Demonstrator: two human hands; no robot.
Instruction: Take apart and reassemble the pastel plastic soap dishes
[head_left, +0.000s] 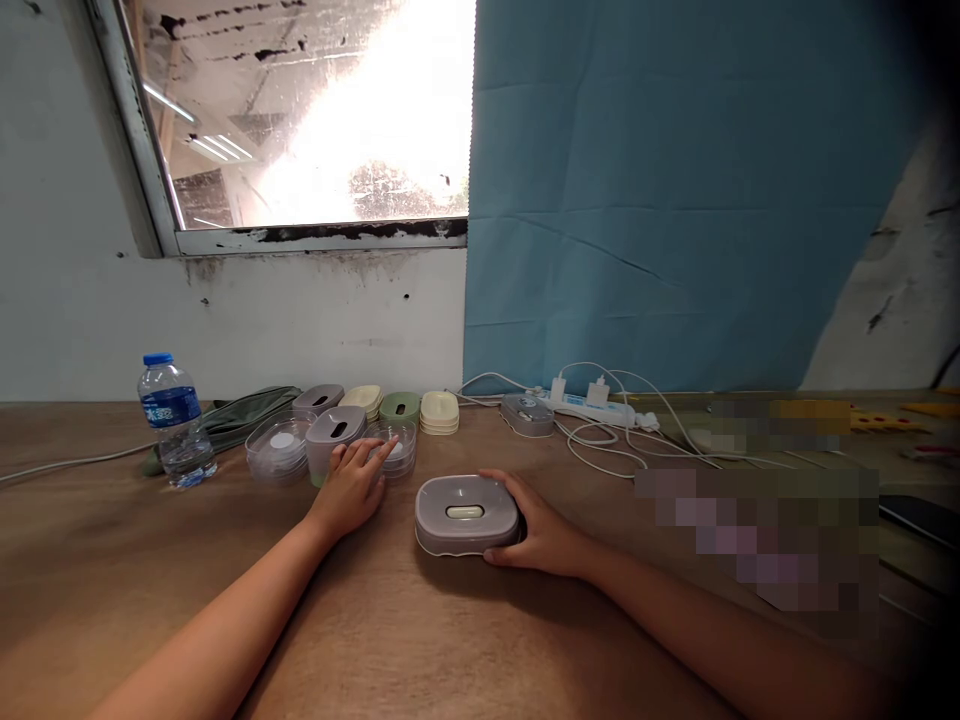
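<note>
A grey rounded box [439, 515] with a cream oval piece in the middle of its top is near the front of the wooden table. My right hand [544, 530] grips its right end, thumb at the front and fingers at the back. Further left, my left hand [354, 485] has its fingers stretched out over the edge of clear plastic containers [403, 455]. Behind that hand stands a grey slotted container [330, 430], partly hidden by it. More clear containers [281, 450] are stacked to its left.
Cream lids [439, 412], a green slotted lid [400, 406] and another grey one [319, 398] line the back. A water bottle [176, 425] stands left. At the back right are a grey box [527, 415] and a power strip [592, 405] with loose white cables.
</note>
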